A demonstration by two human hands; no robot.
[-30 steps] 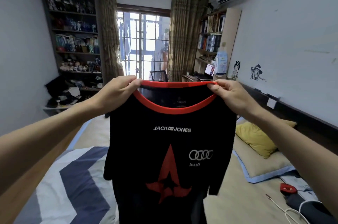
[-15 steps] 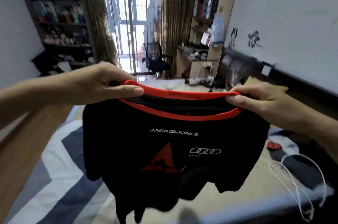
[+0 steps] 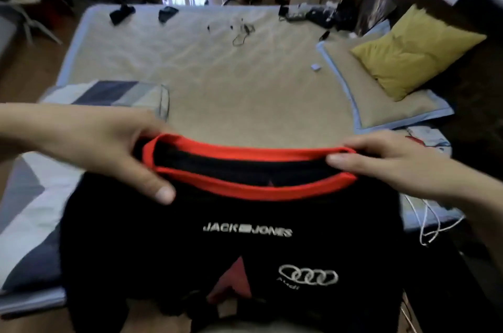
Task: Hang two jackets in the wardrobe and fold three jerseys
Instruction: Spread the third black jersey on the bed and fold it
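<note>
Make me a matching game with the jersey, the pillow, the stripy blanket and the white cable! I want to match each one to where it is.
Things:
1. black jersey
2. yellow pillow
3. striped blanket
4. white cable

Places:
A. on the left side of the bed
B. at the bed's right edge, below the right hand
C. held by the collar in both hands, the left hand too
D. far right, on a blue-edged mat

Pairs: 1-C, 2-D, 3-A, 4-B

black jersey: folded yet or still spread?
Spread, unfolded: black jersey hangs full-width, front logos showing, held at the collar by left hand and right hand.
</note>
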